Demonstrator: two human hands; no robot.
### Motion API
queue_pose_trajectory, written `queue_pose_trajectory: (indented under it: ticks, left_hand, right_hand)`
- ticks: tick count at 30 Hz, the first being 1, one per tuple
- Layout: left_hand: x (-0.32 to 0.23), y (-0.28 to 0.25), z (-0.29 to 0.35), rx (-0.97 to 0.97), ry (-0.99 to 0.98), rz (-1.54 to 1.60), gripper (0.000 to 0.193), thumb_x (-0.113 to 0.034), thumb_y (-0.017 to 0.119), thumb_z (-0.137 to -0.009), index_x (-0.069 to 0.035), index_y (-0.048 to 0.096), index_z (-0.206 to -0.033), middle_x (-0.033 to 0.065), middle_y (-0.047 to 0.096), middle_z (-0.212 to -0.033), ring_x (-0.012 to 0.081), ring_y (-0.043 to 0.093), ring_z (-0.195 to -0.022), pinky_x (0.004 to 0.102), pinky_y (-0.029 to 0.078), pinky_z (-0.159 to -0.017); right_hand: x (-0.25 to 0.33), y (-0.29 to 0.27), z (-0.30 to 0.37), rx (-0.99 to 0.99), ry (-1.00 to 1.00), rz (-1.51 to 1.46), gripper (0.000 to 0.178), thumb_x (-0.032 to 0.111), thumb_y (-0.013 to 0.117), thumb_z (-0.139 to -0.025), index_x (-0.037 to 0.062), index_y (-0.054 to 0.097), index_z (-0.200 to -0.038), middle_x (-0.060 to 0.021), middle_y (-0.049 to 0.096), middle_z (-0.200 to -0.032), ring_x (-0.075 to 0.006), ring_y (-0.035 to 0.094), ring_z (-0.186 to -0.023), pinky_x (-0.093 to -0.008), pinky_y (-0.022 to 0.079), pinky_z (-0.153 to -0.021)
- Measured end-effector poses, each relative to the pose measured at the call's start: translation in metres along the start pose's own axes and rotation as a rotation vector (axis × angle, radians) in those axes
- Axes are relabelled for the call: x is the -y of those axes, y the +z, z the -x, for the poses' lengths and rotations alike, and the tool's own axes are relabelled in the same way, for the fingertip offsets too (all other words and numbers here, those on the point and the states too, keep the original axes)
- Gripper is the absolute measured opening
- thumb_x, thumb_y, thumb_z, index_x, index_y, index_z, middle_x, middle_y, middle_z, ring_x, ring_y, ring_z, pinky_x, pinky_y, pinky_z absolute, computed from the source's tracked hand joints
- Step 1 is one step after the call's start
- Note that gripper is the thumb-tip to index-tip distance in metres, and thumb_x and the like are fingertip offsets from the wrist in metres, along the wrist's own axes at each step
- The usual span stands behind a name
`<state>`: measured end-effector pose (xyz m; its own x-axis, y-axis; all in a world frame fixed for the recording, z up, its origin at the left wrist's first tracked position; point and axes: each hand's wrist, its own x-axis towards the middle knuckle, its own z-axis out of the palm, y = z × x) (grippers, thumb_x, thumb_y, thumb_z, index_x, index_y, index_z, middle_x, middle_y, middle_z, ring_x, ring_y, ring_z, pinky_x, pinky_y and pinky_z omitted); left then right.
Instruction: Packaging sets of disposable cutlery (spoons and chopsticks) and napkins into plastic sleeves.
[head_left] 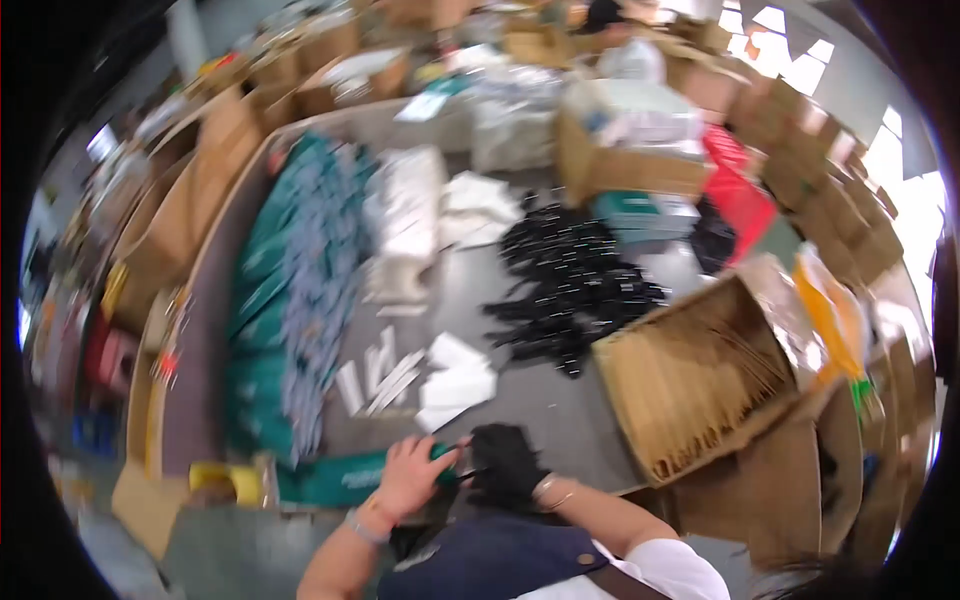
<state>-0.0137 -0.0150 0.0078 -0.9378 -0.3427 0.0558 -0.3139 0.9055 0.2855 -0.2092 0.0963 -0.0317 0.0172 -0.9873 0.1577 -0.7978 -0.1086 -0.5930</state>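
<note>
Head view: the left hand (412, 478) sits at about 6 o'clock, at the near edge of the grey table (545, 405), fingers curled round the end of a green packet (345, 480) that stretches away from it toward 9 o'clock. Just to its right, nearly touching, is the right hand (505, 462), dark as if gloved; it looks bunched over something small and black, but blur hides whether it grips. The green packet's right end lies between the two hands.

At 12 o'clock from the hands lie loose white packets (455, 378) and thin white strips (378, 375). Farther up, toward 1 o'clock, spreads a heap of black pieces (570, 285). At 3 o'clock an open cardboard box (700, 375) holds tan sticks. Along the table's left side, at 10 to 11 o'clock, runs a long row of green and grey packets (300, 290), with white stacks (405, 215) beside it.
</note>
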Motion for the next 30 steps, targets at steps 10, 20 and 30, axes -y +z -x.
queue_pose_trajectory:
  ticks: [10, 20, 30]
  left_hand:
    - [0.060, -0.144, -0.008, 0.065, -0.085, -0.029, 0.027, -0.007, 0.068, -0.063, -0.015, 0.063, -0.089, 0.0139, 0.055, -0.103, 0.0371, 0.055, -0.093, 0.0442, 0.049, -0.079]
    - [0.024, 0.003, 0.040, -0.303, -0.595, -0.023, 0.078, -0.042, 0.082, -0.064, -0.003, 0.055, -0.125, 0.0188, 0.045, -0.134, 0.0409, 0.038, -0.126, 0.0561, 0.029, -0.107]
    - [0.021, 0.042, 0.053, -0.354, -0.790, 0.277, 0.094, -0.047, 0.085, -0.061, -0.001, 0.048, -0.134, 0.0190, 0.037, -0.143, 0.0407, 0.025, -0.137, 0.0583, 0.017, -0.113]
  right_hand:
    - [-0.004, -0.077, -0.003, -0.170, 0.192, 0.130, 0.062, 0.032, 0.084, -0.056, 0.0121, 0.055, -0.107, -0.0097, 0.057, -0.101, -0.0323, 0.053, -0.099, -0.0452, 0.038, -0.088]
    - [0.019, -0.066, -0.005, 0.058, 0.198, 0.222, 0.058, 0.034, 0.081, -0.062, 0.0133, 0.057, -0.110, -0.0087, 0.058, -0.105, -0.0290, 0.056, -0.100, -0.0451, 0.036, -0.090]
    - [0.023, -0.048, -0.011, 0.271, 0.143, 0.214, 0.059, 0.037, 0.080, -0.066, 0.0108, 0.058, -0.114, -0.0091, 0.058, -0.112, -0.0300, 0.055, -0.105, -0.0468, 0.034, -0.097]
